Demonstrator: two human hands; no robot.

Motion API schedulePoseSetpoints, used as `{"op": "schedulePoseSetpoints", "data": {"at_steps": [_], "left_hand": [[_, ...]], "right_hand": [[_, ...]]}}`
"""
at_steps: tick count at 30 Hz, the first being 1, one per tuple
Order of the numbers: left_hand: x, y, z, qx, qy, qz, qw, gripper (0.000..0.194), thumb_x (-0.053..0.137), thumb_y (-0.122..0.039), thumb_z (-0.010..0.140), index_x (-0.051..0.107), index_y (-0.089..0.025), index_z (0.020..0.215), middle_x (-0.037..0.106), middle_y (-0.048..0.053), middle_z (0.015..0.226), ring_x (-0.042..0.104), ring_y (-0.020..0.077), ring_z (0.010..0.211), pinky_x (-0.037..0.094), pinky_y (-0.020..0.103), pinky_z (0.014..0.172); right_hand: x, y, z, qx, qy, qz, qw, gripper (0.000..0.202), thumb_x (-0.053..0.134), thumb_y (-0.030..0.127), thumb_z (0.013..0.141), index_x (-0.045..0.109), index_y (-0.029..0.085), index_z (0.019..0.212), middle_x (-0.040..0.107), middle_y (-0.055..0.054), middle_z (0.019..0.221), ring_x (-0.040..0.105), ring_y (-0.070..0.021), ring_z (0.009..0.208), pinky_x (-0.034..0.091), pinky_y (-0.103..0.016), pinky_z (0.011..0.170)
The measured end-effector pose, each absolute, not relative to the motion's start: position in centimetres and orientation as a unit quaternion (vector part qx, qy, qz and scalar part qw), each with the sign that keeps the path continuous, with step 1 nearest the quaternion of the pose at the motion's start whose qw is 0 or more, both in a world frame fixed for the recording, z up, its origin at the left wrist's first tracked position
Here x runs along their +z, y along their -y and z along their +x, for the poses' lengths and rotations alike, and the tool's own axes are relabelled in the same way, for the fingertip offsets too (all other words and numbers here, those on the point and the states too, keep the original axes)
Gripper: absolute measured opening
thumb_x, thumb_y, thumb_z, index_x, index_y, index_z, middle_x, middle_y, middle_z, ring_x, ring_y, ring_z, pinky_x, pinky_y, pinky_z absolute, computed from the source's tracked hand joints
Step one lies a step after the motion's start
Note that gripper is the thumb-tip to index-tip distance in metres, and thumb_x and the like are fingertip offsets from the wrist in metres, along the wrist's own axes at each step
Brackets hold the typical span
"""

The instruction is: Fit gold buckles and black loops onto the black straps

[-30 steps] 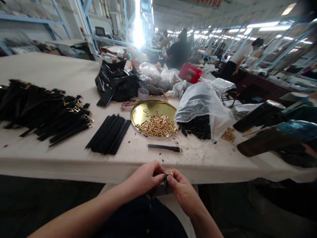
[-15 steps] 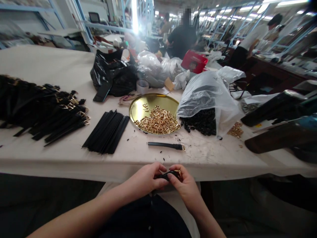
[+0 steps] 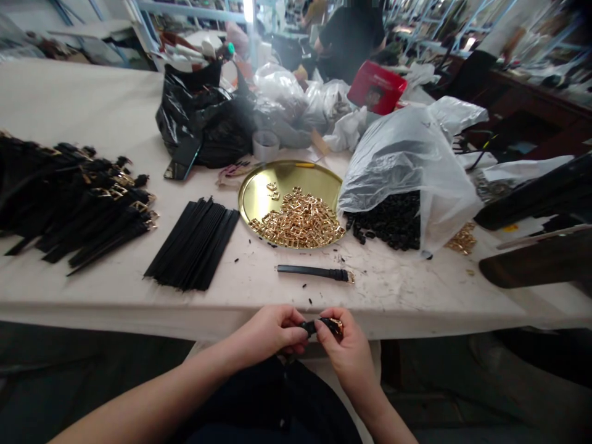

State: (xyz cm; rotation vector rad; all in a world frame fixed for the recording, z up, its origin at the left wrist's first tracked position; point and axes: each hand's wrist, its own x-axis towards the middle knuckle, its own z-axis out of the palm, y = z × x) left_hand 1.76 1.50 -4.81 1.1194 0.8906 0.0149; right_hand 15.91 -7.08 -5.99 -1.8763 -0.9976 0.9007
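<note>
Between my hands, just off the table's front edge, is a black strap point(image 3: 311, 327) with a gold buckle at its right end. My left hand point(image 3: 276, 332) pinches the strap between thumb and fingers. At the buckle end, my right hand point(image 3: 343, 345) has its thumb and fingers closed on the same strap, partly covering the buckle. A finished-looking buckled strap point(image 3: 314, 272) lies on the table ahead of my hands. Beyond it, a round gold tray point(image 3: 253, 191) bears a heap of gold buckles point(image 3: 300, 221).
Bare black straps point(image 3: 192, 246) lie stacked left of the tray; buckled straps point(image 3: 102, 191) are piled farther left. A clear plastic bag point(image 3: 402, 160) spills small black loops point(image 3: 393, 222). Dark rolls point(image 3: 531, 265) stand at right. A black bag point(image 3: 203, 117) and a person point(image 3: 351, 37) are behind.
My view has tipped downward, so the table things sit higher in the picture. My left thumb and fingers have shifted slightly along the strap; both hands keep hold of it.
</note>
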Motion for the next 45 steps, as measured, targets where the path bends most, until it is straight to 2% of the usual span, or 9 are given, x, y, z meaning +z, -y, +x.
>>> {"op": "schedulePoseSetpoints", "data": {"at_steps": [3,7,11,20,23,27,31,38,45], "left_hand": [[-4.6,-1.7,1.8,0.001,-0.400,0.521,0.754,0.021,0.057,-0.030,0.069,0.055,-0.013,0.080,0.061,0.001,0.064,0.057,0.0132,0.058,0.043,0.024,0.056],[-4.0,-2.2,1.8,-0.001,-0.397,0.575,0.716,0.022,0.057,-0.030,0.068,0.055,-0.014,0.083,0.060,-0.001,0.067,0.054,0.0122,0.058,0.041,0.022,0.053],[-4.3,-2.3,1.9,0.012,-0.410,0.631,0.658,0.019,0.057,-0.028,0.066,0.057,-0.014,0.080,0.060,-0.001,0.069,0.054,0.0134,0.063,0.040,0.021,0.054],[-4.8,-1.3,2.4,0.008,-0.415,0.467,0.781,0.027,0.064,-0.035,0.062,0.052,-0.014,0.075,0.061,0.000,0.060,0.054,0.0113,0.052,0.039,0.021,0.051],[-5.1,-1.1,2.5,0.021,-0.425,0.482,0.766,0.024,0.062,-0.032,0.062,0.054,-0.014,0.075,0.061,0.000,0.059,0.054,0.0112,0.052,0.039,0.021,0.050],[-5.5,-1.0,2.3,0.025,-0.429,0.585,0.688,0.022,0.057,-0.025,0.064,0.060,-0.013,0.082,0.063,0.001,0.066,0.056,0.0131,0.058,0.041,0.022,0.053],[-4.5,-1.1,1.9,-0.014,-0.395,0.642,0.657,0.022,0.055,-0.029,0.068,0.061,-0.014,0.082,0.065,0.001,0.069,0.058,0.0150,0.062,0.042,0.022,0.053],[-4.0,-0.8,2.2,-0.016,-0.405,0.675,0.616,0.022,0.054,-0.028,0.067,0.062,-0.013,0.082,0.065,0.002,0.069,0.058,0.0157,0.062,0.042,0.022,0.053],[-3.1,-1.7,1.6,0.010,-0.346,0.680,0.646,0.027,0.052,-0.029,0.072,0.060,-0.016,0.094,0.066,0.001,0.082,0.058,0.0146,0.070,0.043,0.022,0.060]], "right_hand": [[-6.0,7.0,16.3,0.360,0.412,-0.743,0.385,0.015,0.058,0.034,0.074,0.054,0.020,0.078,0.056,0.000,0.066,0.052,-0.0169,0.061,0.039,-0.028,0.057],[-6.1,6.8,16.4,0.384,0.363,-0.745,0.408,0.022,0.057,0.039,0.074,0.052,0.020,0.083,0.057,0.000,0.065,0.055,-0.0175,0.060,0.042,-0.029,0.058],[-6.2,6.8,15.9,0.331,0.378,-0.756,0.419,0.020,0.057,0.038,0.075,0.052,0.020,0.082,0.058,0.000,0.066,0.055,-0.0169,0.061,0.043,-0.028,0.057],[-6.0,7.6,15.8,0.182,0.554,-0.719,0.377,0.006,0.048,0.025,0.081,0.051,0.021,0.080,0.057,-0.003,0.073,0.056,-0.0168,0.066,0.043,-0.026,0.058],[-5.8,7.7,15.8,0.220,0.536,-0.729,0.364,0.005,0.051,0.025,0.079,0.052,0.021,0.078,0.057,-0.001,0.069,0.055,-0.0157,0.062,0.043,-0.025,0.057],[-5.5,7.9,16.1,0.293,0.501,-0.732,0.358,0.007,0.054,0.027,0.075,0.054,0.020,0.076,0.056,0.001,0.065,0.053,-0.0148,0.059,0.042,-0.024,0.055],[-5.3,7.9,16.6,0.345,0.470,-0.723,0.371,0.009,0.055,0.028,0.075,0.055,0.020,0.077,0.056,0.001,0.064,0.052,-0.0144,0.057,0.040,-0.024,0.053],[-4.7,8.1,16.7,0.336,0.523,-0.687,0.377,0.005,0.053,0.019,0.074,0.057,0.020,0.072,0.058,0.000,0.069,0.052,-0.0149,0.065,0.040,-0.025,0.060],[-4.7,7.7,16.5,0.448,0.387,-0.685,0.424,0.018,0.054,0.037,0.074,0.052,0.019,0.078,0.053,0.002,0.057,0.052,-0.0144,0.055,0.040,-0.025,0.054]]}}
